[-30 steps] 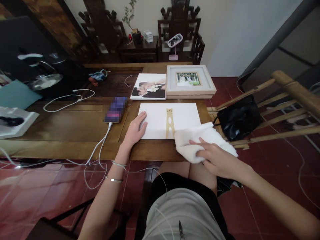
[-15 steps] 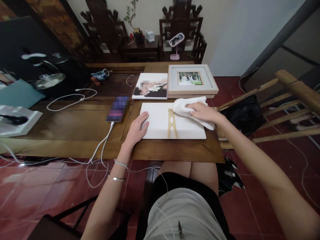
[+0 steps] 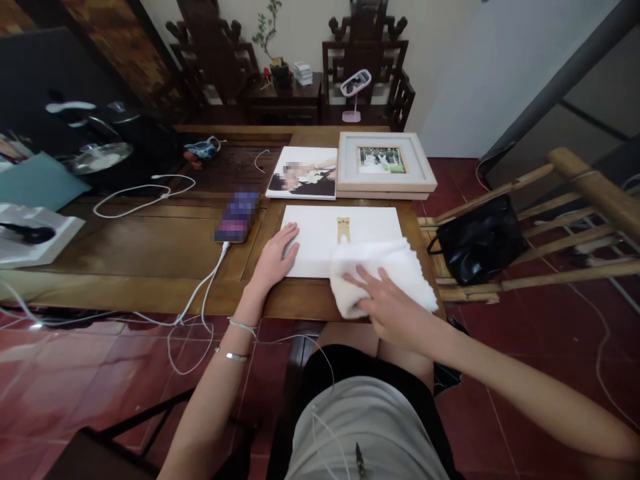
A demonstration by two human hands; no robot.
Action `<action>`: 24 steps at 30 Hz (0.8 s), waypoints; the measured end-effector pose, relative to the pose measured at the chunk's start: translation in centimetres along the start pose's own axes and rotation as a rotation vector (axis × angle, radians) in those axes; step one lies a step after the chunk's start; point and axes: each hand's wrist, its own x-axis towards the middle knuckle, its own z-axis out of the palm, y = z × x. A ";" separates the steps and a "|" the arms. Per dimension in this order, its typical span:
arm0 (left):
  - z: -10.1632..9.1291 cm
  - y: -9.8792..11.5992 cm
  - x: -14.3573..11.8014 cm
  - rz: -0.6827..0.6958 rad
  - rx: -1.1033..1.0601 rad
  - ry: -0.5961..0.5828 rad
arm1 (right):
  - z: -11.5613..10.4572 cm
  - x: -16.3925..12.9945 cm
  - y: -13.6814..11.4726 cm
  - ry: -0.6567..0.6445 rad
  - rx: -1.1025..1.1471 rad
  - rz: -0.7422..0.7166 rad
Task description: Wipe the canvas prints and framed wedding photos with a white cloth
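A long wooden desk (image 3: 150,247) carries a white board (image 3: 320,233), two framed photos (image 3: 383,163), a phone (image 3: 237,217), cables (image 3: 135,193) and a white cloth (image 3: 385,270).

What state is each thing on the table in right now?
White panel: lies flat, back up, wooden stand showing.
Cloth: spread over the panel's near right corner.
Right hand: flat on the cloth.
Left hand: open, pressing the panel's left edge.
Phone: cable plugged in.
Framed photo: lies face up.
Canvas print: lies face up.
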 end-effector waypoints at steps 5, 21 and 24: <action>0.0 0.0 0.0 -0.005 0.006 0.000 | -1.6 -0.1 1.0 -0.002 0.108 0.065; -0.2 0.0 0.0 0.003 -0.002 0.001 | -6.5 14.0 9.8 0.122 0.044 0.279; -0.2 -0.1 0.0 0.007 0.002 0.001 | -4.8 12.6 7.5 0.128 -0.019 0.253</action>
